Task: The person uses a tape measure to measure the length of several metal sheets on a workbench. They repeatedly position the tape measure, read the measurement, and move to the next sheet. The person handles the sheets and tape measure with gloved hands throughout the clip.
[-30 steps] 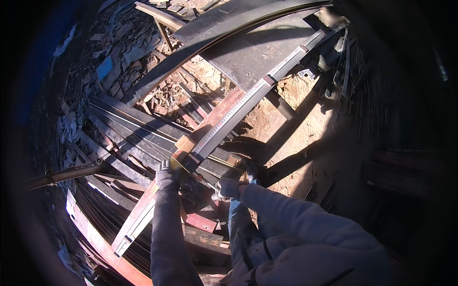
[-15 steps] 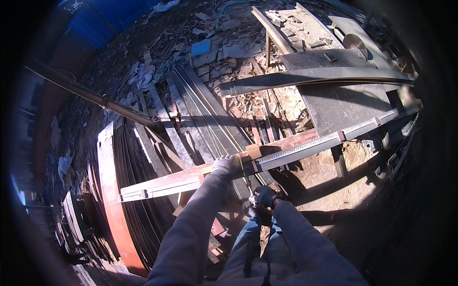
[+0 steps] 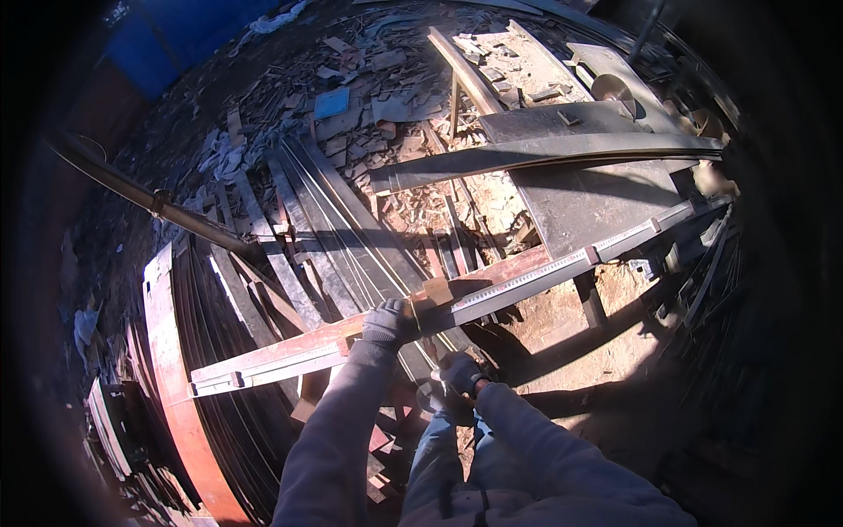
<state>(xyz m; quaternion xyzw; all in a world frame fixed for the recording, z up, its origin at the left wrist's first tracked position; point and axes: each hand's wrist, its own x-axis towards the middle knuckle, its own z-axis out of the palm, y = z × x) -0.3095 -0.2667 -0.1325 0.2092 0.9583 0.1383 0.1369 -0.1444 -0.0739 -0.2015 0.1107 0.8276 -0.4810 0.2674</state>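
Your left hand (image 3: 386,323) rests on the long board (image 3: 316,337), which runs out either side of its fingers, likely stiff and heavy, best held across both edges; whether it or your right hand (image 3: 458,373) grips, I can't tell.

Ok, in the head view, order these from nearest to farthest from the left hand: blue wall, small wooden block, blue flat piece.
1. Small wooden block: just right of the left hand.
2. Blue flat piece: farther off, among the scraps.
3. Blue wall: farthest, at the upper left.
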